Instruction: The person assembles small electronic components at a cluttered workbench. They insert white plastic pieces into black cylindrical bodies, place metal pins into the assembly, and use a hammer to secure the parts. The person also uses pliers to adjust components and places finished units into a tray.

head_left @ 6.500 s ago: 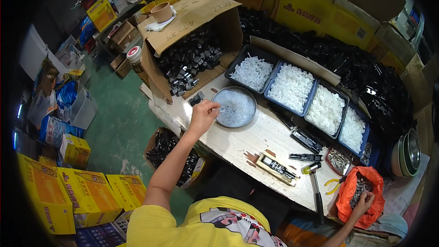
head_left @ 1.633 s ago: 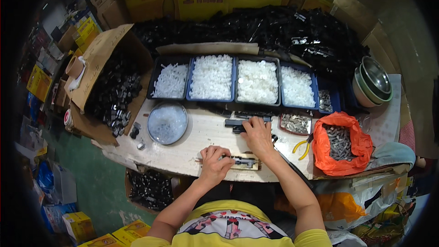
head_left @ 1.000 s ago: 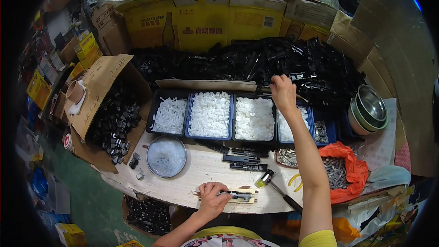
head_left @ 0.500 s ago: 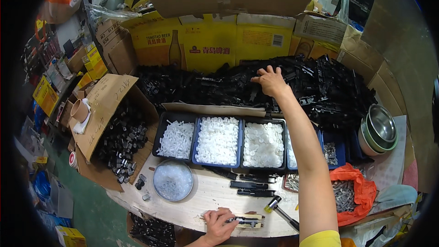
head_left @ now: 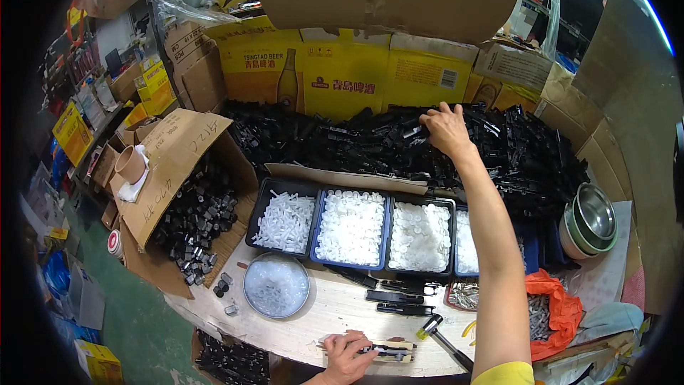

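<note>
At the near edge of the bench my left hand (head_left: 347, 358) is closed over one end of a long black part, which lies in a pale wooden holder (head_left: 406, 353). Its fingertips press on the part and cover that end. My right hand (head_left: 449, 132) is stretched far forward into a heap of black plastic parts (head_left: 342, 144). The fingers there are bent and drawn together on a black part, whose shape is mostly lost among the others. Several finished-looking long black pieces (head_left: 399, 298) lie behind the holder. A hammer (head_left: 445, 342) rests to the right of it.
Bins of white plastic pieces (head_left: 350, 229) stand in a row mid-bench, beside a round dish (head_left: 276, 285). A carton of dark blocks (head_left: 196, 221) is at left. On the right are an orange bag of small metal parts (head_left: 563, 314) and stacked bowls (head_left: 595, 214). Cardboard walls the back.
The view has shifted slightly. My right hand's fingers, spread above the heap before, are now drawn together on a part in it. My left hand stays at the wooden holder.
</note>
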Available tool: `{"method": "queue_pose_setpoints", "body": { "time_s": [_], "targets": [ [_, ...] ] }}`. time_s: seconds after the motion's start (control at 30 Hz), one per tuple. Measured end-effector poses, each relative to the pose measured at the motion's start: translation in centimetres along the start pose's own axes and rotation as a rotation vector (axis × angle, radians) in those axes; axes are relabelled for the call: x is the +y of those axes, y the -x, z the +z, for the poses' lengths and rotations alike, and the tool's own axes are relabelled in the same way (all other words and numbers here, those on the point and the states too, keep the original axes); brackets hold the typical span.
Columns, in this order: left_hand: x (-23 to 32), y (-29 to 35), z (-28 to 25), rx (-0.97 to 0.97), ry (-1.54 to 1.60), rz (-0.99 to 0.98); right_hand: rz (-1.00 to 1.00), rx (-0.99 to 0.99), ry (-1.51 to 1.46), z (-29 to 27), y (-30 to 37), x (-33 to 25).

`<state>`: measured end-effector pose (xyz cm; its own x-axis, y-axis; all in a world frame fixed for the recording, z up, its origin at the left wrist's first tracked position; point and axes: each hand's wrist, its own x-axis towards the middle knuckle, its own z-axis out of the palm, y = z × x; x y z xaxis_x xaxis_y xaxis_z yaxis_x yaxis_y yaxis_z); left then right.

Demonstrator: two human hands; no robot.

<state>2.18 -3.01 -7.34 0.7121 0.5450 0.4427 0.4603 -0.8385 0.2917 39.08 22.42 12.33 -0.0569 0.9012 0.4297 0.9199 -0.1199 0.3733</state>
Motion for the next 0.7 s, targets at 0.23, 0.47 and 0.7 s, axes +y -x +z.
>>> {"method": "queue_pose_setpoints", "body": {
  "time_s": [0.23, 0.47, 0.7],
  "targets": [
    [-0.4, -0.9, -1.2, 0.145, 0.314, -0.071, -0.046, -0.28, -0.219, -7.9, 5.4, -4.5],
    [-0.1, -1.2, -1.6, 0.175, 0.293, -0.011, 0.028, -0.712, -0.39, -4.6, 11.6, -6.7],
    [-0.1, -0.8, -1.5, 0.159, 0.301, -0.025, 0.131, -0.512, -0.755, -3.2, 13.4, -4.4]
  ]
}}
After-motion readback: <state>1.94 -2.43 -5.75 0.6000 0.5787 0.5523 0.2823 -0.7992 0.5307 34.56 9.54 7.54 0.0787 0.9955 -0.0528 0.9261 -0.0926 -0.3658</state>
